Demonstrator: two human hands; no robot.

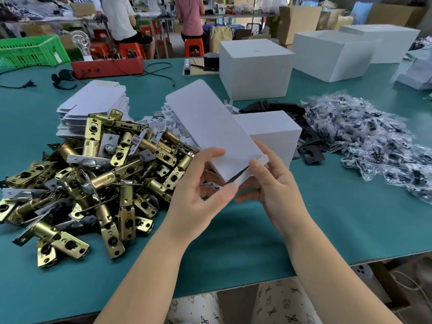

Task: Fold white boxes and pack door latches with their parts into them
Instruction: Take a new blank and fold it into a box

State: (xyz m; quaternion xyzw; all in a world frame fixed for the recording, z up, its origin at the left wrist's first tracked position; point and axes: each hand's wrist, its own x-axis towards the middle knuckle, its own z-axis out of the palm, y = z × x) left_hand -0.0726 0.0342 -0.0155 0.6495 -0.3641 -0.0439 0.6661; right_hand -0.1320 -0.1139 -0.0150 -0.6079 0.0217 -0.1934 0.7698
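Both hands hold one long white cardboard box (210,127) above the teal table mat (327,218), its far end tilted up and away. The left hand (198,183) curls round the near left corner, thumb on top; the right hand (268,183) pinches the near right end, thumb pressed on the flap. Just left of the hands lies a heap of brass-coloured door latches (93,178), with a stack of flat white box blanks (93,101) behind it. To the right are black strike plates (308,146) and a pile of clear bagged screws (374,141). Bare mat lies between the forearms and the table's near edge.
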